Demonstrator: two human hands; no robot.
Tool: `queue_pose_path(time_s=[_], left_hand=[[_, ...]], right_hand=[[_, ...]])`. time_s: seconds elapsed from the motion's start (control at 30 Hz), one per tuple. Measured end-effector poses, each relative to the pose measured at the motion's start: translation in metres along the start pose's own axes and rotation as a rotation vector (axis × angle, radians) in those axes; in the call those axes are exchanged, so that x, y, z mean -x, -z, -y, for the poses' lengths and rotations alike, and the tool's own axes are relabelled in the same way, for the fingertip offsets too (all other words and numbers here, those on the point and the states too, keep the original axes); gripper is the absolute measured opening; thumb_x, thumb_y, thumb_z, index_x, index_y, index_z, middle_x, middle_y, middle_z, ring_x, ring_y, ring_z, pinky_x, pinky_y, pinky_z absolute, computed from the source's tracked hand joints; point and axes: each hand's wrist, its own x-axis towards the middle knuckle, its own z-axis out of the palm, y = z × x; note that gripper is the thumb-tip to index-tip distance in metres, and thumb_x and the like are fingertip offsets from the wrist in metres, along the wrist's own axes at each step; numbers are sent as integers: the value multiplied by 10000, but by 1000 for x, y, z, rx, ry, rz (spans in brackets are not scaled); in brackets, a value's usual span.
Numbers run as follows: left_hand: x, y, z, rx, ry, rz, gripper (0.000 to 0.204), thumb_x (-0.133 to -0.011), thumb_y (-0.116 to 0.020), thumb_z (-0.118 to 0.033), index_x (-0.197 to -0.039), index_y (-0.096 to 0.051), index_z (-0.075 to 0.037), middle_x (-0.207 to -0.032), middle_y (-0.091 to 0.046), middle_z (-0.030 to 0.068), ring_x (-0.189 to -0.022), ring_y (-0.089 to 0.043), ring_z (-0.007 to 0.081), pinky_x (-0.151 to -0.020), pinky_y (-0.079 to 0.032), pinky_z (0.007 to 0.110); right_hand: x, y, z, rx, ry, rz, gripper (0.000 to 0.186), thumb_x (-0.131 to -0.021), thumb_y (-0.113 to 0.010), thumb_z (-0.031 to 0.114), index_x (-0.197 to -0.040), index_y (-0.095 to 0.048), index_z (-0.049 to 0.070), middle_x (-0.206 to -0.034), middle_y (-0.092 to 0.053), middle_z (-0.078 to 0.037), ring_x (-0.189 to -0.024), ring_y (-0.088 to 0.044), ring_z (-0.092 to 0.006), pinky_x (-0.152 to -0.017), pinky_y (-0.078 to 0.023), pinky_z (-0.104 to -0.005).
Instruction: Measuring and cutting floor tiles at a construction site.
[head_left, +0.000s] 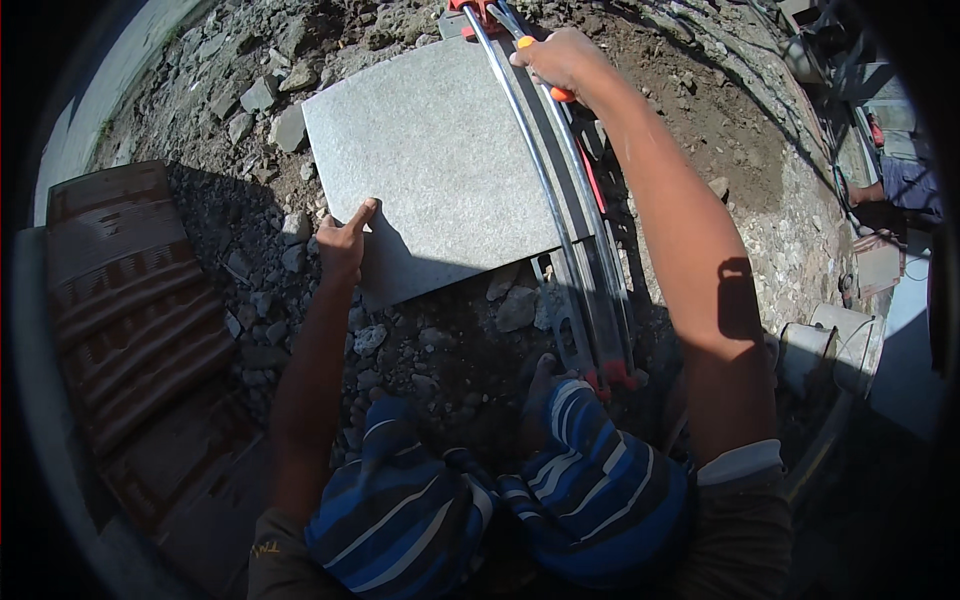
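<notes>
A large grey tile (pixel 430 165) lies tilted with its right side under the two metal rails of a manual tile cutter (pixel 590 285). My left hand (pixel 345 240) grips the tile's near left edge, its thumb on the top face and the other fingers mostly hidden beneath. Towards the far end of the rails, my right hand (pixel 570 65) is closed round an orange handle (pixel 562 95). One end of that handle shows past the fingers and the other sticks out under the palm; how it joins the cutter is hidden. Shadow falls across the tile's near corner.
Rubble and stones (pixel 370 340) cover the ground around the cutter. Brown corrugated roof tiles (pixel 140 330) lie at left. A whitish bucket (pixel 835 345) is at right, and another person's hand (pixel 868 193) shows at the far right. My knees are close to the cutter's near end.
</notes>
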Motion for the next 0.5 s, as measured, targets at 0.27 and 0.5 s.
queue_pose_path(time_s=[0.27, 0.5], left_hand=[[-5, 12, -41, 437, 675, -57, 386, -803, -856, -334, -982, -727, -18, -795, -661, 62, -706, -614, 127, -623, -491, 305], [4, 6, 3, -433, -273, -40, 235, -857, -792, -313, -1068, -780, -210, -751, -611, 84, -632, -588, 178, -545, -446, 310]], right_hand=[[4, -11, -30, -494, -220, 379, 227, -734, -712, 301, -758, -589, 113, -710, -555, -10, -610, -542, -147, -594, -486, -338], [1, -19, -29, -602, -219, 333, 136, -733, -701, 197, -761, -604, 105, -668, -540, 2, -519, -491, -106, -461, -448, -295]])
